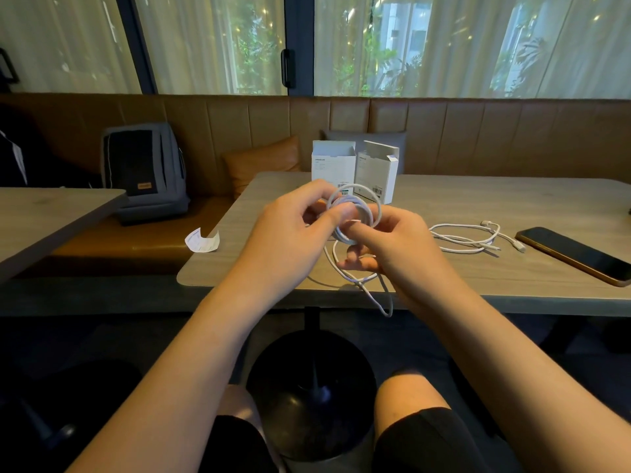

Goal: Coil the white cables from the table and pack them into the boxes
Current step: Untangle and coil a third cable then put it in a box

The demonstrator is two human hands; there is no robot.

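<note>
A white cable (pixel 355 203), partly wound into a small coil, is held above the table's near edge. My left hand (pixel 293 230) pinches the coil's left side with thumb and fingers. My right hand (pixel 392 247) grips its right side, and the cable's loose tail hangs in loops below my fingers to past the table edge. A second white cable (pixel 467 237) lies loose on the table to the right. Two white boxes stand open at the back: the left box (pixel 333 163) and the right box (pixel 377 172).
A dark phone (pixel 573 254) lies flat at the table's right. A curled paper slip (pixel 201 241) sits near the left corner of the wooden table (pixel 478 199). A grey backpack (pixel 143 169) and an orange cushion (pixel 263 163) rest on the bench behind. Another table (pixel 47 216) stands left.
</note>
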